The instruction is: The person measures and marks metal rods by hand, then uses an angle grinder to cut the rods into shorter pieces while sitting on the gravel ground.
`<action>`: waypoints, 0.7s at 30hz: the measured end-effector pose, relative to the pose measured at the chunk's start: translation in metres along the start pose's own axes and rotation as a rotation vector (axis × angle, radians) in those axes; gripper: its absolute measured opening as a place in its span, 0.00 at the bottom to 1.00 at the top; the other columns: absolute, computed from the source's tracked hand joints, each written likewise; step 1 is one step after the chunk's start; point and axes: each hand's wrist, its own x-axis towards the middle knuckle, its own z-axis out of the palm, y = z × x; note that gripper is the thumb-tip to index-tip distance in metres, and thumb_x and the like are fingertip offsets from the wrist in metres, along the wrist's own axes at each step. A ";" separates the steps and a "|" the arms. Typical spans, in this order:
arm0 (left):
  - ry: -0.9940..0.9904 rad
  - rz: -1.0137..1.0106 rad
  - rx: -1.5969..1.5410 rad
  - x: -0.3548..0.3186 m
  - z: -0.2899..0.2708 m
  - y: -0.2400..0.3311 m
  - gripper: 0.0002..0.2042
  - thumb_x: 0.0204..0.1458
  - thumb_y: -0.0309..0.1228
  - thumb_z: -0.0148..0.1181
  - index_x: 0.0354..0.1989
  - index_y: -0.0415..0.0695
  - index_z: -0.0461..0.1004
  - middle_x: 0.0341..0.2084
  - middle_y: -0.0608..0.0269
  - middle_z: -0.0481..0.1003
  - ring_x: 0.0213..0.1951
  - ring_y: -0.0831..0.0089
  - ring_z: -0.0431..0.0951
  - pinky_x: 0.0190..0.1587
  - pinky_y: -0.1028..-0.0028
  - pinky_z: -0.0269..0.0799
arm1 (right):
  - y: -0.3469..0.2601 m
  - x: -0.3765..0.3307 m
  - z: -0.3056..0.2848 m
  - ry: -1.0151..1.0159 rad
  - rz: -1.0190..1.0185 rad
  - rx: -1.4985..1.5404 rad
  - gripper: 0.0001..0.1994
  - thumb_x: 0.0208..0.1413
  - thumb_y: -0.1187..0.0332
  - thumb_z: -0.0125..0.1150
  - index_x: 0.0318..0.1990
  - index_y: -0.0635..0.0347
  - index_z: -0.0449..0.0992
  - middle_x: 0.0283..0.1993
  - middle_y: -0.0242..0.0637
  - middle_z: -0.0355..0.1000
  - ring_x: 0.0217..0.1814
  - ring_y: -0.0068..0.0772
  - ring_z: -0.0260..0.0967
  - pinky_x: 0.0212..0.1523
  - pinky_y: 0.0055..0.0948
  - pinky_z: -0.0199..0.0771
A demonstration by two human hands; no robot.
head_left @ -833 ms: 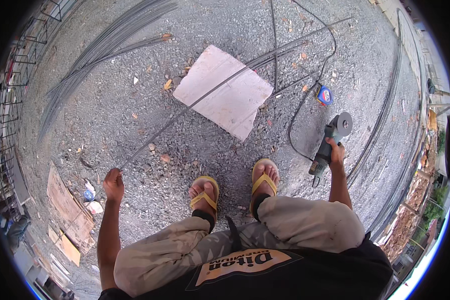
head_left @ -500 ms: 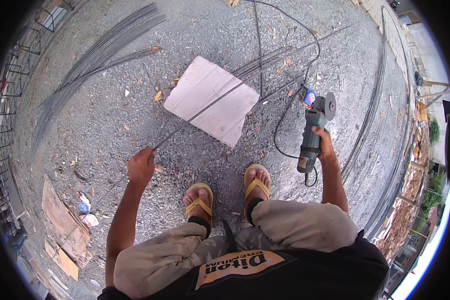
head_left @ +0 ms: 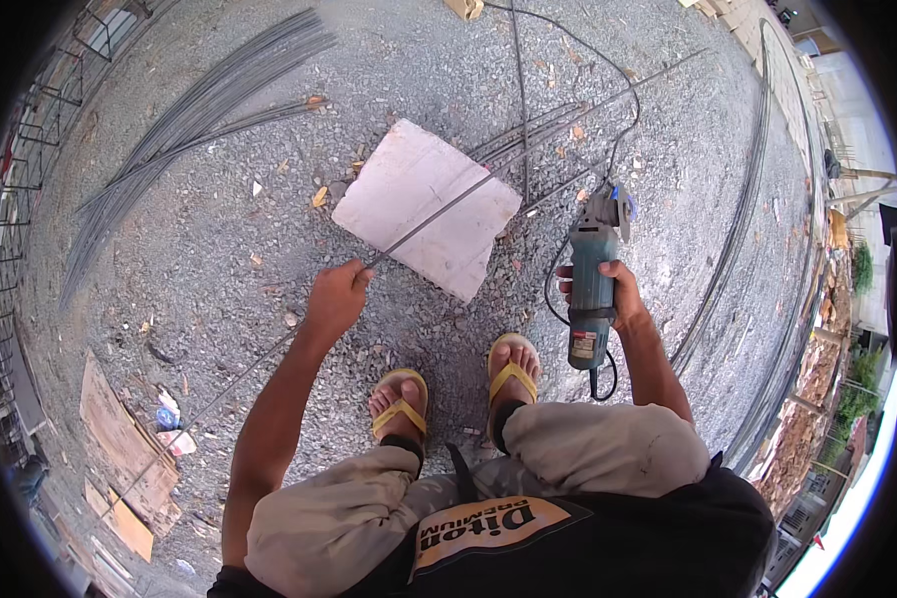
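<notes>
Fingers of the left hand (head_left: 337, 297) curl tight round a long steel rod (head_left: 439, 211); fingers of the right hand (head_left: 618, 291) wrap the grinder (head_left: 590, 289) body.

The rod runs from lower left, through the left fist, across a pale slab (head_left: 424, 209) on the gravel ahead of two yellow sandals (head_left: 401, 404). To cut well, I judge the rod should rest flat on the slab, held firm and clear of the disc, with the black cable (head_left: 553, 299) kept behind. On the grinder near the wrist sits a small red and white label; by its head, a round blue patch. Flat brown boards (head_left: 120, 448) lie far left.
</notes>
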 end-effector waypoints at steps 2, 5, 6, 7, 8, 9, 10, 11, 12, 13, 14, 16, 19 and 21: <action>-0.019 0.031 -0.035 0.007 0.006 0.000 0.11 0.59 0.33 0.57 0.30 0.38 0.70 0.18 0.44 0.70 0.24 0.42 0.72 0.30 0.55 0.66 | -0.004 0.004 -0.002 -0.132 0.022 0.113 0.32 0.47 0.57 0.61 0.58 0.68 0.64 0.53 0.58 0.71 0.44 0.45 0.77 0.40 0.39 0.83; -0.085 -0.036 -0.075 0.011 0.006 0.008 0.12 0.59 0.35 0.57 0.31 0.37 0.72 0.16 0.46 0.70 0.23 0.46 0.73 0.30 0.56 0.68 | 0.001 0.001 0.005 -0.129 -0.058 0.115 0.35 0.47 0.57 0.64 0.59 0.70 0.63 0.49 0.55 0.73 0.45 0.41 0.77 0.40 0.36 0.82; -0.112 -0.085 -0.069 0.013 0.003 0.011 0.11 0.58 0.35 0.58 0.32 0.37 0.73 0.19 0.47 0.71 0.25 0.48 0.75 0.32 0.56 0.68 | -0.002 0.001 0.005 -0.120 -0.069 0.120 0.35 0.47 0.57 0.64 0.59 0.70 0.63 0.49 0.55 0.73 0.45 0.41 0.77 0.40 0.36 0.82; -0.143 -0.143 -0.055 0.010 0.001 0.014 0.11 0.58 0.35 0.58 0.33 0.38 0.74 0.21 0.49 0.73 0.27 0.50 0.76 0.33 0.57 0.69 | -0.001 0.001 0.007 -0.054 -0.134 0.020 0.34 0.47 0.56 0.65 0.57 0.71 0.64 0.47 0.54 0.74 0.43 0.40 0.77 0.40 0.35 0.82; -0.157 -0.138 -0.046 0.005 0.004 0.013 0.11 0.58 0.35 0.58 0.33 0.38 0.74 0.21 0.49 0.73 0.27 0.50 0.76 0.33 0.57 0.69 | 0.001 -0.001 0.009 0.013 -0.198 -0.081 0.34 0.47 0.55 0.66 0.56 0.72 0.65 0.45 0.52 0.75 0.41 0.39 0.77 0.40 0.34 0.82; 0.052 0.039 0.155 -0.003 0.010 0.009 0.11 0.57 0.35 0.59 0.36 0.38 0.74 0.25 0.50 0.74 0.30 0.52 0.76 0.35 0.58 0.69 | 0.005 -0.007 0.013 0.038 -0.182 -0.031 0.31 0.46 0.56 0.68 0.52 0.71 0.68 0.41 0.49 0.75 0.38 0.38 0.77 0.39 0.34 0.81; 0.267 0.225 0.338 -0.007 0.015 0.010 0.11 0.57 0.36 0.59 0.38 0.39 0.75 0.29 0.51 0.75 0.34 0.53 0.77 0.37 0.59 0.70 | 0.008 -0.008 0.013 0.052 -0.190 -0.029 0.31 0.46 0.56 0.68 0.52 0.71 0.68 0.41 0.49 0.75 0.38 0.38 0.77 0.39 0.34 0.81; 0.256 0.233 0.324 -0.010 0.017 0.028 0.11 0.57 0.36 0.59 0.38 0.39 0.75 0.29 0.51 0.75 0.34 0.53 0.77 0.37 0.59 0.70 | 0.012 -0.010 0.009 0.040 -0.176 -0.025 0.31 0.46 0.55 0.68 0.52 0.71 0.69 0.42 0.48 0.75 0.39 0.39 0.77 0.40 0.35 0.81; 0.292 0.332 0.265 -0.016 0.022 0.050 0.11 0.56 0.35 0.59 0.40 0.40 0.74 0.32 0.51 0.75 0.36 0.53 0.76 0.39 0.59 0.70 | 0.016 -0.011 0.005 0.027 -0.161 -0.022 0.31 0.46 0.55 0.69 0.52 0.70 0.69 0.43 0.47 0.75 0.39 0.40 0.77 0.41 0.36 0.81; 0.340 0.422 0.218 -0.023 0.024 0.072 0.12 0.56 0.35 0.60 0.41 0.40 0.74 0.35 0.51 0.75 0.39 0.53 0.76 0.41 0.59 0.70 | 0.023 -0.010 0.012 0.045 -0.120 0.037 0.29 0.45 0.56 0.69 0.50 0.69 0.71 0.43 0.45 0.75 0.39 0.39 0.77 0.43 0.36 0.81; 0.085 0.370 -0.052 -0.034 0.039 0.091 0.11 0.55 0.33 0.59 0.41 0.39 0.73 0.35 0.50 0.75 0.38 0.52 0.76 0.41 0.59 0.70 | 0.030 -0.008 0.020 0.058 -0.110 0.066 0.30 0.43 0.58 0.69 0.53 0.67 0.70 0.43 0.43 0.75 0.40 0.39 0.76 0.45 0.36 0.80; -0.300 0.320 -0.382 -0.057 0.075 0.126 0.11 0.53 0.31 0.60 0.41 0.38 0.72 0.34 0.48 0.75 0.38 0.50 0.77 0.40 0.58 0.71 | 0.038 -0.006 0.042 0.038 -0.063 0.203 0.32 0.42 0.60 0.67 0.56 0.64 0.67 0.44 0.42 0.74 0.42 0.40 0.75 0.47 0.39 0.79; -0.458 0.326 -0.442 -0.079 0.114 0.126 0.15 0.48 0.31 0.64 0.42 0.37 0.72 0.34 0.47 0.75 0.38 0.50 0.77 0.40 0.59 0.72 | 0.056 -0.005 0.056 0.006 -0.049 0.299 0.31 0.42 0.61 0.65 0.56 0.62 0.66 0.46 0.43 0.72 0.43 0.42 0.75 0.50 0.42 0.77; -0.489 0.330 -0.433 -0.079 0.116 0.125 0.18 0.44 0.31 0.66 0.43 0.37 0.72 0.34 0.48 0.75 0.37 0.50 0.78 0.40 0.61 0.73 | 0.059 -0.004 0.073 0.023 -0.091 0.352 0.31 0.43 0.61 0.65 0.56 0.63 0.67 0.45 0.43 0.73 0.44 0.42 0.75 0.51 0.42 0.77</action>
